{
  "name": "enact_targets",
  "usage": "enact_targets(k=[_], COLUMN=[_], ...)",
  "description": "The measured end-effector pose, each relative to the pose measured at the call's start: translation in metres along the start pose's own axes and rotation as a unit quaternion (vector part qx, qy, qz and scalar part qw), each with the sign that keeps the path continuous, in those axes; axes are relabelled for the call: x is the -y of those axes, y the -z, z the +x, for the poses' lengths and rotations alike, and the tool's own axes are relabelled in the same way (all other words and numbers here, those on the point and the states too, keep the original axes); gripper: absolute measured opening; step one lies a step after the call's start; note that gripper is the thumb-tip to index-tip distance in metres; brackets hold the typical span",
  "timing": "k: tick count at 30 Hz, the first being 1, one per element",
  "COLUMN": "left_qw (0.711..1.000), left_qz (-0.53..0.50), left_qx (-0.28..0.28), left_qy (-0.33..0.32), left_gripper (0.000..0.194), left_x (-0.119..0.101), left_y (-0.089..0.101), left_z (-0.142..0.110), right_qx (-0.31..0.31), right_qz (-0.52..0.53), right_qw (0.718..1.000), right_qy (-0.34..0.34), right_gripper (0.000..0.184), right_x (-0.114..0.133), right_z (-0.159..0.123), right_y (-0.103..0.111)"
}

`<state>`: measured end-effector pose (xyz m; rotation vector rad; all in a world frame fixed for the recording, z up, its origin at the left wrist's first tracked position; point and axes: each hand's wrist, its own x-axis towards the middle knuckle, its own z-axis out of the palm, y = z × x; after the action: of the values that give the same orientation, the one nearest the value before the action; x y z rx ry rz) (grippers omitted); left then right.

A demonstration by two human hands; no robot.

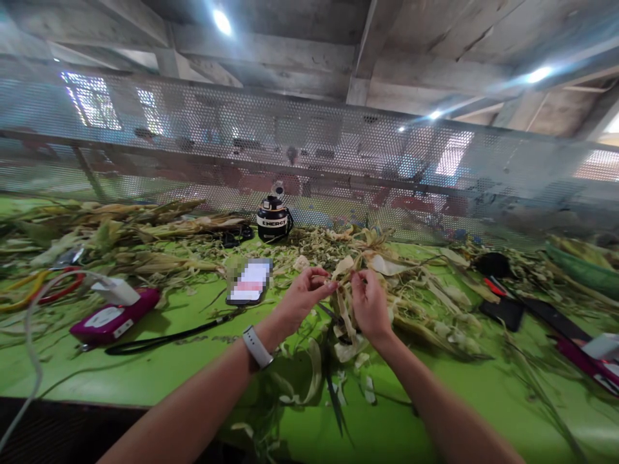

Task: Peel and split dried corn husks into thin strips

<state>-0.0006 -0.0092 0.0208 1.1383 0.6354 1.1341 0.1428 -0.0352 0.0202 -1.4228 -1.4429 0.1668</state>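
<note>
Over the green table, my left hand (308, 291) and my right hand (370, 303) work close together, fingertips pinched. Between them is a pale dried corn husk (344, 265), with strips hanging below and each hand gripping part of it. My left wrist wears a watch with a white band (257, 348). Just left of my left hand lies a smartphone (250, 282), its screen lit and partly blurred, with a black strap (174, 336) trailing left. Loose husk strips and shreds (435, 325) surround my right hand. The exact contact of the fingertips is hard to make out.
A black jug marked ENERGY (272, 220) stands behind the hands, before a perforated metal screen (319, 138). At left are heaped husks (120, 229) and a magenta power unit (113, 320) with a white cable. A red-and-black tool (495, 287) and green basket (587, 274) sit right.
</note>
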Motion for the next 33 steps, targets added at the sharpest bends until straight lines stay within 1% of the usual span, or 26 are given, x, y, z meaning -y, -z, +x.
enact_targets(k=[4,8,11,14,18,22,25,27,29,33], left_qw=[0.998,0.992,0.989,0.989,0.995,0.999,1.000,0.997,0.994,0.986], left_qz=[-0.063,-0.104,-0.132,-0.134,-0.093,-0.032,0.025,0.066,0.101,0.158], left_qx=[-0.015,-0.033,-0.038,-0.027,-0.005,0.002,0.013,0.022,0.019,-0.008], left_qy=[0.028,0.056,0.062,0.058,0.040,0.016,-0.011,-0.026,-0.039,-0.059], left_gripper=[0.038,0.034,0.032,0.028,0.030,0.031,0.028,0.024,0.021,0.027], left_x=[0.000,0.003,0.005,0.006,0.007,0.006,0.004,0.002,0.000,-0.003], left_y=[0.000,-0.002,-0.003,-0.003,-0.001,0.000,-0.001,-0.002,-0.003,-0.003], left_z=[0.001,0.001,0.001,0.001,0.002,0.003,0.002,0.001,0.000,-0.003], right_qx=[-0.010,-0.032,-0.013,0.007,0.036,0.064,0.087,0.088,0.082,0.058], right_qz=[0.026,0.041,0.052,0.085,0.130,0.161,0.195,0.229,0.257,0.256], right_qw=[1.000,0.999,0.999,0.996,0.989,0.984,0.975,0.967,0.961,0.964], right_qy=[0.005,0.002,-0.001,-0.026,-0.058,-0.051,-0.056,-0.062,-0.058,-0.034], right_gripper=[0.027,0.027,0.025,0.020,0.018,0.019,0.025,0.029,0.031,0.028], right_x=[0.001,0.001,-0.003,-0.006,-0.004,-0.001,0.000,0.000,0.000,-0.003], right_z=[-0.001,-0.002,-0.001,0.000,-0.001,-0.002,-0.001,0.001,0.002,0.001], right_y=[-0.001,-0.002,-0.003,-0.004,-0.002,0.000,0.000,-0.001,-0.004,-0.010])
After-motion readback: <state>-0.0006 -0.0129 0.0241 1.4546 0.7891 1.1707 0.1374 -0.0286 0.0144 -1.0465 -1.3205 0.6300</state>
